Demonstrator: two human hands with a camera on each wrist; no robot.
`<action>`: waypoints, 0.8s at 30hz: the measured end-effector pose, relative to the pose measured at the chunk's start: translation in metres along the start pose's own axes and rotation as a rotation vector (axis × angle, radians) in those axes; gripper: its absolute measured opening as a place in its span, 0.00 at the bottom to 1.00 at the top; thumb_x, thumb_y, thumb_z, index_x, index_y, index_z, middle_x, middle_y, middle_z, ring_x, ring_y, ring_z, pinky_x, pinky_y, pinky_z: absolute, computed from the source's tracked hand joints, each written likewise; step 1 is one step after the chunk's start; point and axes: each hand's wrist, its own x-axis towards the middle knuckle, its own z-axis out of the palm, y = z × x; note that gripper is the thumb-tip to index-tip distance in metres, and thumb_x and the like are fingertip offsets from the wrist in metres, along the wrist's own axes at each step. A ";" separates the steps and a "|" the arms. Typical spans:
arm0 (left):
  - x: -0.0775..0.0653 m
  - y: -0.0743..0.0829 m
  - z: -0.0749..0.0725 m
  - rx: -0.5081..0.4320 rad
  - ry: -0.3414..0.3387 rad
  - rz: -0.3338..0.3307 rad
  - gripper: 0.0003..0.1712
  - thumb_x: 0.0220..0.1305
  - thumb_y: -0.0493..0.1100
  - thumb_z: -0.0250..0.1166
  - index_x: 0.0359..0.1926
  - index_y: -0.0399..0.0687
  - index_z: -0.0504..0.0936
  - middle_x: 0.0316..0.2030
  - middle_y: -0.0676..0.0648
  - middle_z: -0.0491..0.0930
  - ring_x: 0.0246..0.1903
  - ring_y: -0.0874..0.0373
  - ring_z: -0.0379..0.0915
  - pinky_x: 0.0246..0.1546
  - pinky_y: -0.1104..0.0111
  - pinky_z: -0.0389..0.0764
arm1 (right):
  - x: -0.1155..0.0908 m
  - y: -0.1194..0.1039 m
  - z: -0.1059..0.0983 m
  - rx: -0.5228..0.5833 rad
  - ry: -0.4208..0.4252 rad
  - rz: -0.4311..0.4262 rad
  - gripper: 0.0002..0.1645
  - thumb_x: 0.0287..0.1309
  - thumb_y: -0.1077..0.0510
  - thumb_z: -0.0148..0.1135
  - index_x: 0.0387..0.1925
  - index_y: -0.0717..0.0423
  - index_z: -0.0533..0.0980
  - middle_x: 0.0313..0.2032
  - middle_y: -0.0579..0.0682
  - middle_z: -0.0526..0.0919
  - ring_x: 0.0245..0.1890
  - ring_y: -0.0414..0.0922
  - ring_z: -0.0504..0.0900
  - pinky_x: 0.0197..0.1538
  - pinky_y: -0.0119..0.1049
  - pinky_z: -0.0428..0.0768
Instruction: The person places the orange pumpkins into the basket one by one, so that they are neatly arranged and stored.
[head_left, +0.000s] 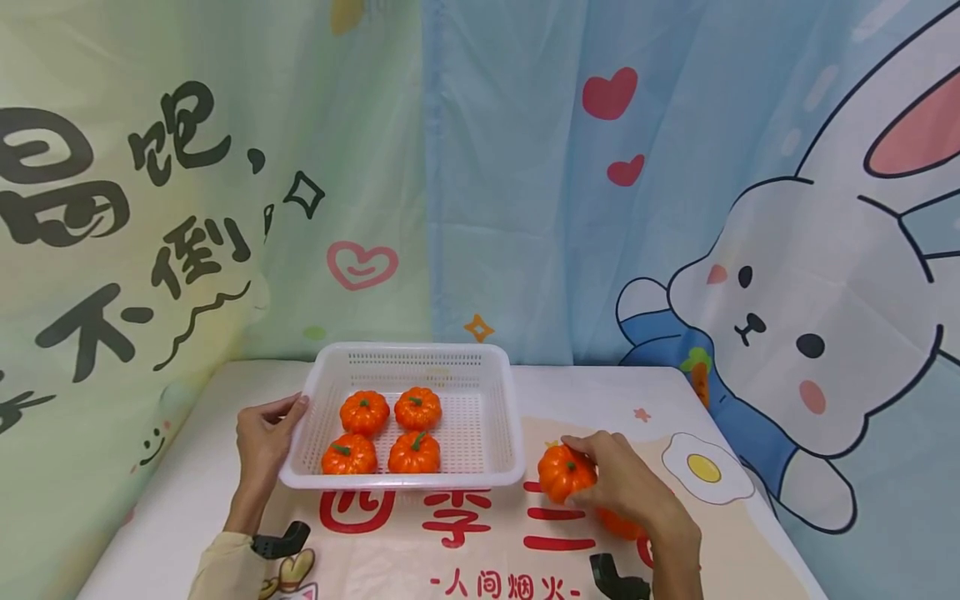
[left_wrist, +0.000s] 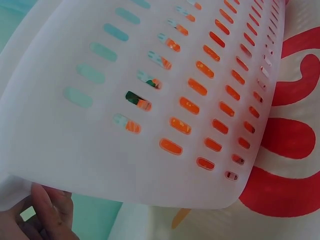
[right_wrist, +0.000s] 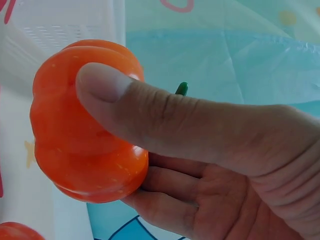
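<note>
My left hand [head_left: 264, 442] pinches the left rim of a white plastic basket [head_left: 480, 379]; in the left wrist view its fingers [left_wrist: 52, 212] show at the rim's underside. Inside the basket several small orange pumpkins [head_left: 364, 412] with green stems sit toward its left side, and their orange shows through the slotted wall [left_wrist: 100, 150]. To the right of the basket, my right hand [head_left: 630, 483] holds another small pumpkin [head_left: 562, 473] between thumb and fingers. The thumb lies across its glossy side [right_wrist: 85, 165] in the right wrist view. One more pumpkin [head_left: 621, 525] lies below that hand, partly hidden by it.
The table [head_left: 592, 392] has a printed cover with red characters and a fried egg picture [head_left: 705, 468]. Behind it hangs a curtain [head_left: 502, 167] with hearts and a rabbit. Black wrist mounts [head_left: 281, 542] sit at both wrists.
</note>
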 end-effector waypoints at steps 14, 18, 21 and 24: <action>0.000 0.001 0.000 0.006 -0.005 0.003 0.21 0.76 0.48 0.72 0.59 0.36 0.90 0.48 0.27 0.90 0.26 0.67 0.76 0.25 0.77 0.79 | -0.001 -0.014 -0.020 -0.010 0.013 -0.070 0.49 0.43 0.56 0.92 0.70 0.52 0.82 0.58 0.51 0.89 0.58 0.50 0.80 0.57 0.52 0.91; 0.000 0.001 0.000 0.003 -0.004 0.003 0.21 0.76 0.48 0.72 0.59 0.36 0.90 0.48 0.27 0.90 0.25 0.68 0.76 0.25 0.77 0.80 | 0.000 -0.017 -0.024 -0.012 0.013 -0.104 0.48 0.45 0.57 0.91 0.70 0.55 0.81 0.57 0.52 0.90 0.56 0.50 0.80 0.58 0.51 0.90; -0.001 0.001 0.000 0.000 -0.004 0.004 0.21 0.76 0.47 0.72 0.59 0.36 0.89 0.48 0.27 0.90 0.25 0.68 0.76 0.25 0.77 0.79 | -0.001 -0.020 -0.025 -0.009 0.017 -0.109 0.48 0.46 0.57 0.90 0.71 0.55 0.81 0.57 0.51 0.90 0.56 0.50 0.79 0.58 0.51 0.90; -0.001 0.002 -0.001 -0.004 -0.002 0.003 0.21 0.76 0.47 0.71 0.59 0.36 0.89 0.49 0.27 0.90 0.25 0.68 0.76 0.25 0.77 0.79 | -0.001 -0.025 -0.026 -0.013 0.024 -0.115 0.48 0.47 0.56 0.90 0.72 0.54 0.80 0.57 0.50 0.89 0.56 0.49 0.78 0.58 0.51 0.89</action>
